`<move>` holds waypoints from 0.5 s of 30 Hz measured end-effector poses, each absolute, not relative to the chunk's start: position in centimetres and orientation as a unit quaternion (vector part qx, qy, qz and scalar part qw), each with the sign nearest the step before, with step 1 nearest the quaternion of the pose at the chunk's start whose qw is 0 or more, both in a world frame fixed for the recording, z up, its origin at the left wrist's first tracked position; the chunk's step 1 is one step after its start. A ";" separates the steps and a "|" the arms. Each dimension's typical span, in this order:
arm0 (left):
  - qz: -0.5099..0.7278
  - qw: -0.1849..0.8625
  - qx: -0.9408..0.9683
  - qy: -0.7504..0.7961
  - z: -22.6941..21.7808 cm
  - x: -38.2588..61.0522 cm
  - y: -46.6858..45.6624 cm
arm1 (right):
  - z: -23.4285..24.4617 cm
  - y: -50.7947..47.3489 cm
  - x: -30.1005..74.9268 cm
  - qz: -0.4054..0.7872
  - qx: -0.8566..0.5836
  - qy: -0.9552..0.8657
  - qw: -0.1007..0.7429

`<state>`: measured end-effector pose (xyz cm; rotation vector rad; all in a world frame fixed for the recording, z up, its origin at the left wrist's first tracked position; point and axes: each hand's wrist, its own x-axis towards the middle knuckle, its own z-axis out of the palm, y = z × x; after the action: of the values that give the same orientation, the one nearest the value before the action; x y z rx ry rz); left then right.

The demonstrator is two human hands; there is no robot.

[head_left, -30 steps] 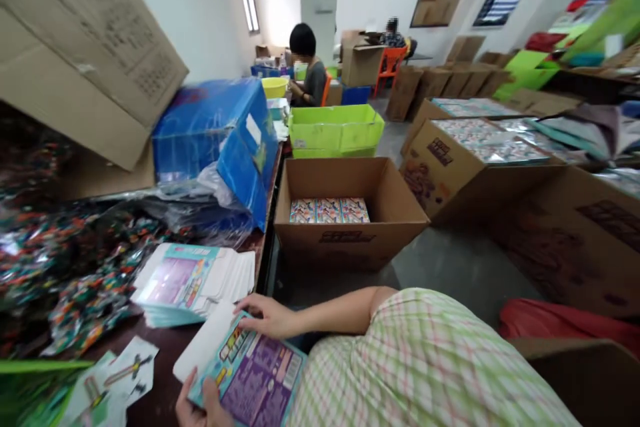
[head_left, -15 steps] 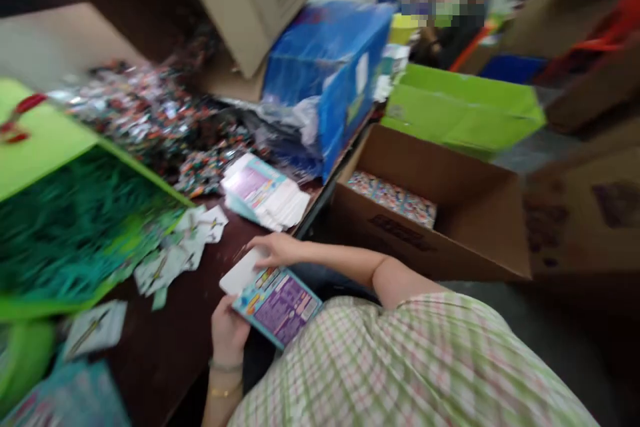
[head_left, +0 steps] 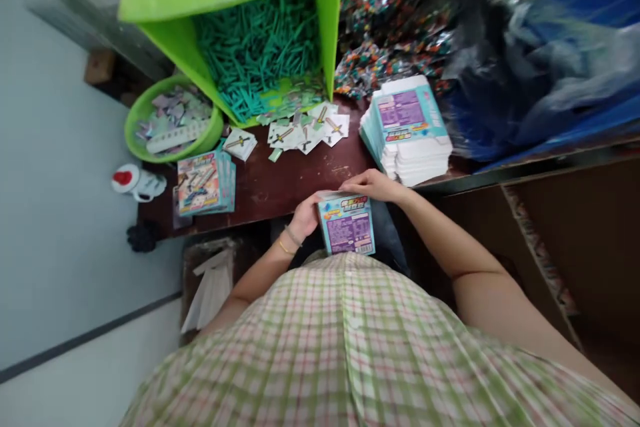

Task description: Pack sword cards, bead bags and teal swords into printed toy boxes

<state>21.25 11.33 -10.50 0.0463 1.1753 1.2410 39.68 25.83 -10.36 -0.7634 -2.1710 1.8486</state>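
A small teal and purple printed carton (head_left: 349, 227) is between my hands, close against my checked shirt, its printed face towards me. My left hand (head_left: 306, 217) grips its left side near the top corner, fingers bent round the edge. Along the top edge, the bent fingers of my right hand (head_left: 370, 185) press on the flap; the fingertips are partly hidden. Just beyond my right hand lies a stack of flattened cartons (head_left: 413, 113) with white flaps. Cards with sword pictures (head_left: 305, 133) are spread on the dark table (head_left: 280, 183).
A green bin (head_left: 230, 3) on its side holds teal plastic pieces. Left of it are a green bowl (head_left: 173, 120) of small packets, finished-looking cartons (head_left: 200, 183) and a white cup (head_left: 143, 183). Glossy packets (head_left: 390, 13) and a blue bin (head_left: 590, 20) lie right; a cardboard box (head_left: 575, 227) stands below.
The view has swung left and levelled out. The carton's white top flap, upright before, is now folded down towards the top, with both hands still on the carton.
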 end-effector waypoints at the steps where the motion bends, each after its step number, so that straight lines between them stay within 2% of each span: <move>1: 0.545 0.660 0.033 0.516 -10.8 21.2 11.4 | -10.5 26.1 39.7 0.623 -0.239 -0.740 0.084; 7: 0.529 0.673 0.064 0.513 -12.1 21.3 10.8 | -11.7 25.8 39.2 0.580 -0.214 -0.776 0.126; 12: 0.607 0.583 0.170 0.513 -12.7 23.3 8.9 | -12.3 26.3 40.4 0.613 -0.194 -0.760 0.098; 15: 0.577 0.510 0.282 0.572 -13.2 24.0 8.5 | -12.8 26.8 41.6 0.593 -0.161 -0.786 0.073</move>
<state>24.05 8.53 -13.21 0.6802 1.3778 1.3883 41.56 26.82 -12.76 -0.4835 -2.3600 1.7800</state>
